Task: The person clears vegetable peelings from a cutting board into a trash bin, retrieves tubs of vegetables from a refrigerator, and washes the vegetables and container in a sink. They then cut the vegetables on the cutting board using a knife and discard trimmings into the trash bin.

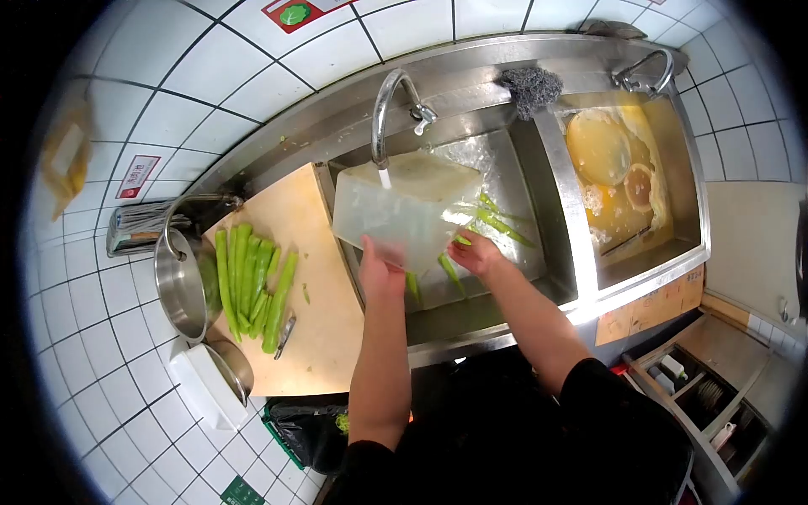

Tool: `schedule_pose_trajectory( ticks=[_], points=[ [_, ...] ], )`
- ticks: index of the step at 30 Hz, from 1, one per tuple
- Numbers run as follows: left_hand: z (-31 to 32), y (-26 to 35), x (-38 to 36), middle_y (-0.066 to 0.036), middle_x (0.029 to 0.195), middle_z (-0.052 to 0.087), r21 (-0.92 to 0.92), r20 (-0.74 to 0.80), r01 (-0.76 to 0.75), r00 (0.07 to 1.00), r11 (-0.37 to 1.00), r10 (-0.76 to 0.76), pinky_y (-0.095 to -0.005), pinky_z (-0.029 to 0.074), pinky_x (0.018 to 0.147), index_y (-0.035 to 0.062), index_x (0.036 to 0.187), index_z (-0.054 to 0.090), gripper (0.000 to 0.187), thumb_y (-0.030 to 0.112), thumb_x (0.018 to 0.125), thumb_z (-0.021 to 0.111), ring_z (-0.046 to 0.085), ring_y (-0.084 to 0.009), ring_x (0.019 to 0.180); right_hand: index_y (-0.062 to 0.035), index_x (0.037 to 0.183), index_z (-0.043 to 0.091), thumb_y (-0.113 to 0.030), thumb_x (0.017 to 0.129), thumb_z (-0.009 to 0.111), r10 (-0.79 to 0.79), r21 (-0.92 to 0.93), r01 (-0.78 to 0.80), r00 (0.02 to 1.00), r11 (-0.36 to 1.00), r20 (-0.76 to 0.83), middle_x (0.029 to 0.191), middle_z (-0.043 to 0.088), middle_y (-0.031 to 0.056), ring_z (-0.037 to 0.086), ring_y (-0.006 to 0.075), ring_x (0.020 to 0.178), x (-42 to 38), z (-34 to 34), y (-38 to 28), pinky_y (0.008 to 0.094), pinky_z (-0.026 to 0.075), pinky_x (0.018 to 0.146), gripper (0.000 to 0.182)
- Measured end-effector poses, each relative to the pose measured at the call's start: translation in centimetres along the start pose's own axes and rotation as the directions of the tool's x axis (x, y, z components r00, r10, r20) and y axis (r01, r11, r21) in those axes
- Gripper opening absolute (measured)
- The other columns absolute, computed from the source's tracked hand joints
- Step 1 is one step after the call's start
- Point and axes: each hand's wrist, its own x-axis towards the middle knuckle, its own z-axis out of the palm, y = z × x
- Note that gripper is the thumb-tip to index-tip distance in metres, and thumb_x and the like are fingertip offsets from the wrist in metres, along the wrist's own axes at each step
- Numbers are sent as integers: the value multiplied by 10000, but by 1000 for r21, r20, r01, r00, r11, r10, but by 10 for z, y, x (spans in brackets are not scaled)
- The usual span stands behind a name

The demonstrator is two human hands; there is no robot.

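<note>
A translucent white plastic tub [379, 210] sits tilted in the middle sink basin, beneath the tap [389, 109] with water running. At the tub's near edge is my left hand [383, 271], closed around the rim; its fingers are partly blurred. My right hand [478, 252] is at the tub's right side, fingers closed on a green stalk [463, 239]. More green stalks [501, 225] lie in the wet basin beyond that hand, and a few pieces [450, 269] rest between my hands.
On the wooden board [324, 337] at left lie several thick green stalks [244, 269] and a peeler [284, 337]. A metal pot [177, 290] stands beyond them. Steel wool [532, 88] hangs by the divider. The right basin holds yellowish, foamy water [623, 202]. A black bag [307, 433] sits below.
</note>
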Motion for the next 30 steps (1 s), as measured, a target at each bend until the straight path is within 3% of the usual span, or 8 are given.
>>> schedule_pose_trajectory(
  ticks=[2, 5, 7, 10, 15, 22, 27, 30],
  points=[
    [-11, -7, 23, -74, 1217, 636, 46, -66, -104, 992, 993, 107, -371, 547, 827, 56, 1294, 552, 396, 361, 1080, 416, 635, -234, 1041, -17, 1305, 539, -186, 1012, 556, -309, -592, 189, 945, 784, -108, 1273, 577, 157, 589, 219, 1029, 10, -11, -28, 342, 511, 923, 339],
    [-10, -11, 18, -76, 1193, 642, 202, -101, -152, 979, 968, 175, -359, 554, 793, 48, 1278, 562, 410, 380, 1076, 431, 639, -225, 994, -92, 1426, 498, -112, 859, 725, -898, -791, 546, 149, -274, 414, 1444, 467, 239, 458, 394, 1339, -27, 25, -129, 438, 377, 1124, 611],
    [-7, -16, 15, -71, 1150, 641, 166, -193, -150, 964, 975, 181, -351, 540, 759, 40, 1264, 566, 425, 398, 1070, 445, 629, -210, 947, -108, 1406, 528, -223, 824, 781, -851, -748, 424, -132, -511, 508, 1498, 378, 293, 384, 486, 1368, -56, 73, -207, 498, 361, 1129, 644],
    [-14, -20, 20, -65, 1067, 630, 248, -314, -106, 931, 963, 183, -329, 495, 688, 30, 1218, 583, 459, 438, 1061, 444, 596, -177, 864, -174, 1481, 447, -360, 786, 814, -784, -782, 62, -87, -620, 614, 1504, 355, 315, 366, 552, 1343, -35, 99, -293, 524, 366, 1117, 808],
    [-25, -19, 41, -68, 926, 647, 455, -295, -150, 904, 878, 308, -330, 483, 667, 18, 1153, 623, 477, 442, 1061, 424, 595, -182, 766, -172, 1429, 490, -174, 838, 740, -759, -668, 450, -35, -593, 650, 1273, 572, 218, 589, 398, 1108, 28, 61, -339, 456, 485, 953, 642],
    [-33, -27, 56, -108, 930, 672, 588, -337, -166, 840, 792, 426, -344, 518, 741, -28, 1051, 633, 482, 413, 1058, 439, 642, -230, 845, -73, 1136, 680, 173, 659, 523, -615, -460, 780, 125, -424, 778, 1102, 644, 142, 604, 334, 1082, -62, 107, -178, 389, 489, 961, 559],
    [-64, -45, 74, -155, 1023, 682, 463, -202, -382, 833, 800, 514, -391, 522, 780, -64, 1095, 640, 491, 387, 1056, 448, 648, -251, 894, -205, 1230, 684, -164, 815, 675, -254, -219, 767, 76, -603, 964, 1355, 555, 142, 506, 373, 1247, -73, 173, -30, 464, 438, 1049, 417],
    [-66, -40, 61, -152, 1074, 670, 738, -284, -102, 850, 667, 444, -397, 520, 806, -52, 1109, 629, 438, 345, 1056, 454, 638, -252, 929, -231, 1246, 679, -245, 834, 697, -232, -252, 744, 133, -619, 964, 1392, 534, 146, 502, 364, 1263, -26, 177, -14, 468, 442, 1054, 413]
  ],
)
